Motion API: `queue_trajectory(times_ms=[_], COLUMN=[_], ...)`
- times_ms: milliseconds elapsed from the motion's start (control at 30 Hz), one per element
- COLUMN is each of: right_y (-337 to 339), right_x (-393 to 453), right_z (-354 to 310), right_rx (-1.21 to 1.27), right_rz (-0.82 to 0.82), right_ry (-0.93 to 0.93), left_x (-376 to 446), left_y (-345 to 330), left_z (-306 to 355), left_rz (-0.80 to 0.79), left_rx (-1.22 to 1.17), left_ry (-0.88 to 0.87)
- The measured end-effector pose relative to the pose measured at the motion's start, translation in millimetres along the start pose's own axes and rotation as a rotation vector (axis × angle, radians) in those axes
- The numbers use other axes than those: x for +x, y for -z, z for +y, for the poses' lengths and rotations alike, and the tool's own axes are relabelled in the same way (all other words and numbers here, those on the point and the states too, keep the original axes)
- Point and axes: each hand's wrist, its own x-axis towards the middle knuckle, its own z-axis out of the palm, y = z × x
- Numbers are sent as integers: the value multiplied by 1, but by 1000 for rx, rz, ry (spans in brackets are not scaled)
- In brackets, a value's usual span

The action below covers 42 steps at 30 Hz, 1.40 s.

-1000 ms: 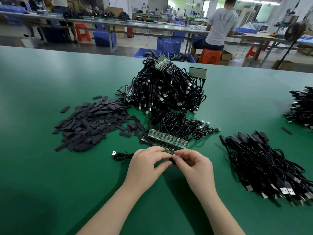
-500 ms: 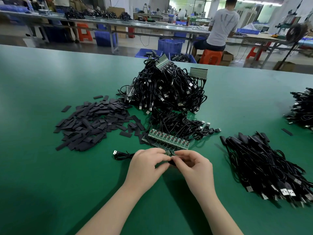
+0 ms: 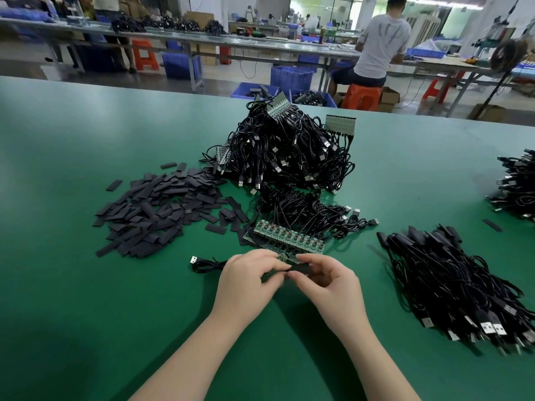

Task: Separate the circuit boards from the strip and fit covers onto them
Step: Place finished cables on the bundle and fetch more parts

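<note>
At the near edge of a green desk (image 3: 86, 285), a person's left hand (image 3: 246, 285) and right hand (image 3: 333, 287) are meeting over the mat, fingers curled. The right hand is pinching a black cover (image 3: 299, 268) between thumb and forefinger, while the left hand is gripping a small circuit board (image 3: 283, 257) at the cover's end; how far the board sits inside the cover cannot be told. A black cable (image 3: 207, 264) with a silver plug is trailing out to the left from under the left hand. Just beyond the fingers, a strip of green circuit boards (image 3: 289, 237) is lying flat, its wires running back into a tangle. Left of the strip, a loose heap of flat black covers (image 3: 162, 212) is spreading across the mat. Toward the right edge, a bundle of finished cables (image 3: 451, 287) is lying with plugs pointing to the near right corner, and another pile of cables (image 3: 515, 189) is sitting at the far right edge. Mid-desk, a tall mound of cables (image 3: 289, 151) is carrying more board strips on top. Past the far edge, a worker in a grey shirt (image 3: 382, 39) is sitting on an orange stool (image 3: 362, 96) at a long bench (image 3: 260, 44), with blue crates (image 3: 291, 78) standing on the floor.
</note>
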Motion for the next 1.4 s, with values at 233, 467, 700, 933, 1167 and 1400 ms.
queue_trajectory(times_ms=[233, 467, 700, 933, 1167, 1400], right_y=[7, 8, 4, 5, 4, -4], right_x=[1, 0, -1, 0, 1, -4], right_z=[-4, -5, -6, -5, -3, -3], right_rx=[-21, -45, 99, 145, 204, 136], right_rz=[-120, -40, -27, 8, 111, 121], right_ry=[63, 132, 122, 102, 97, 174], left_x=[2, 3, 1, 1, -4, -3], left_y=[4, 5, 4, 4, 3, 3], left_z=[-1, 4, 3, 4, -1, 0], left_rz=[-46, -128, -52, -56, -40, -33], left_rx=[-93, -127, -201, -188, -95, -20], left_ry=[-44, -70, -49, -47, 73, 49])
